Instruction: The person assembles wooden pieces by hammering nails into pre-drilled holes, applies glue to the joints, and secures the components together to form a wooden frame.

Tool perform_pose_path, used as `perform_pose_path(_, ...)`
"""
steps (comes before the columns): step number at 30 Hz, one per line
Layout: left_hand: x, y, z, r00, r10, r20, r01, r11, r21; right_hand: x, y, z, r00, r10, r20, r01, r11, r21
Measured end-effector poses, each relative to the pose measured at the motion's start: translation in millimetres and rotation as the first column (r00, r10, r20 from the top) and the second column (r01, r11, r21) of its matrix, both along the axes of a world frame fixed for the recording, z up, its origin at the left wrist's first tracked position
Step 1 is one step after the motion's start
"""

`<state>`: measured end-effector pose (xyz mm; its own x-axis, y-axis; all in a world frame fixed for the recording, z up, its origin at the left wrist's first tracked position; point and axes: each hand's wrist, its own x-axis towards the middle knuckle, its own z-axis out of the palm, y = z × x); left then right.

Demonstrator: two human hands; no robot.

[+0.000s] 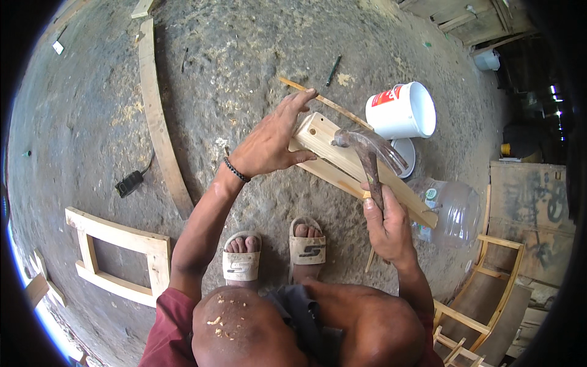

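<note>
A claw hammer (370,160) with a worn, dark handle is in my right hand (390,231), whose fingers are wrapped round the handle. Its head is over a wooden frame (342,150) of pale boards; I cannot tell whether it touches the wood. My left hand (266,142) is at the far left end of that frame, thumb and fingers spread around the end; whether the palm presses on it is hidden. Near the frame's right end a thin nail (433,208) seems to stick out. A dark round spot marks the top board at its left end.
A white bucket (400,111) lies tipped beyond the frame, with a clear plastic jug (455,211) to the right. A long plank (160,116) and another wooden frame (119,244) lie left. More frames (483,306) stand lower right. My sandalled feet (243,257) are close by.
</note>
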<state>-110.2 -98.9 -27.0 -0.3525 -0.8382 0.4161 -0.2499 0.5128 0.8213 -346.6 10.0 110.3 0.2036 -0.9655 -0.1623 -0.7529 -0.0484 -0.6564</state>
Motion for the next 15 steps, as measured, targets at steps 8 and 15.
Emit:
perform_pose_path(8, 3, -10, 40, 0.920, -0.052, 0.388, 0.147, 0.965, -0.219, -6, 0, -3, 0.999, 0.032, 0.006, -0.032, 0.997, -0.072)
perform_pose_path(15, 12, -13, 41, 0.949, -0.239, 0.205, 0.230, 0.971, 0.065, -6, -9, 19, 0.993, -0.064, 0.094, 0.069, 0.996, -0.049)
